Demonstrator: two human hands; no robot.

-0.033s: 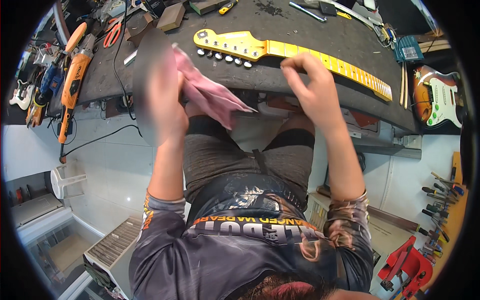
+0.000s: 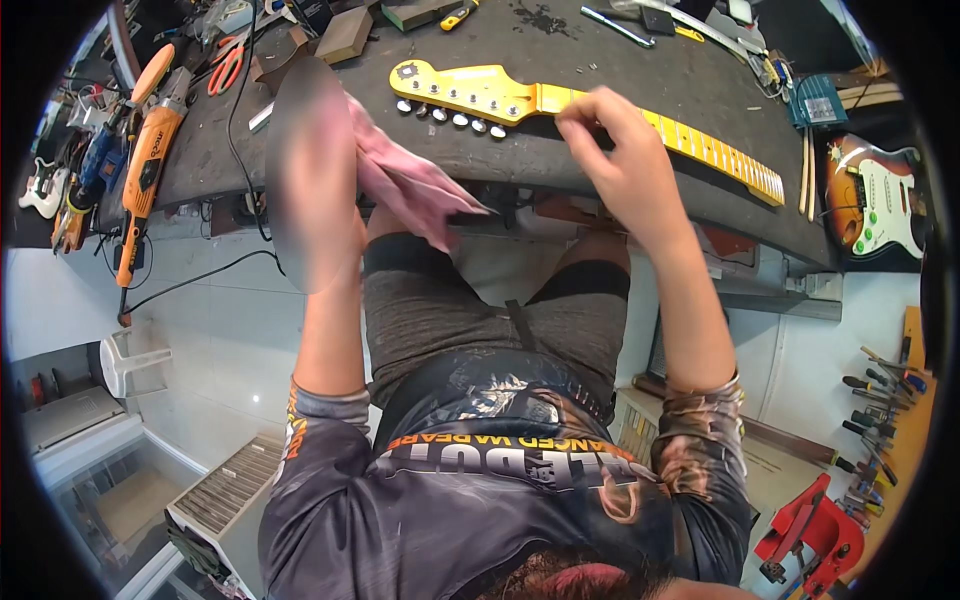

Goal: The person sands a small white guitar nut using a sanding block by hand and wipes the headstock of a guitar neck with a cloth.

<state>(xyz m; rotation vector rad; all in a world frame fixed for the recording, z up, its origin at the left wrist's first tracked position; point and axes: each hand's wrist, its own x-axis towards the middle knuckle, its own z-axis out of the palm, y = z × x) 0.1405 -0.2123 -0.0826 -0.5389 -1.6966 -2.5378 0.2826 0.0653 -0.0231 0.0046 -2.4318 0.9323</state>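
A guitar neck (image 2: 690, 138) with a yellow, glossy finish lies across the dark bench, its headstock to the left with silver tuning pegs along the near edge. My left hand (image 2: 325, 190), largely smeared by a blur, holds a pink cloth (image 2: 410, 180) that hangs down to the right past the bench edge. Over the near side of the neck, close to where it meets the headstock, hovers my right hand (image 2: 628, 155). Its thumb and forefinger curl together in a pinch; anything between the tips is too small to make out.
At the left are an orange power tool (image 2: 150, 160) with a cord and red-handled scissors (image 2: 228, 68). Wooden blocks (image 2: 345, 35) sit at the back. A sunburst guitar body (image 2: 875, 195) is at the right. A red clamp-like tool (image 2: 812, 535) and a tool rack stand lower right.
My right hand has risen slightly, away from me. The pink cloth's hanging end has shifted a little left and up. The neck appears nearly unmoved.
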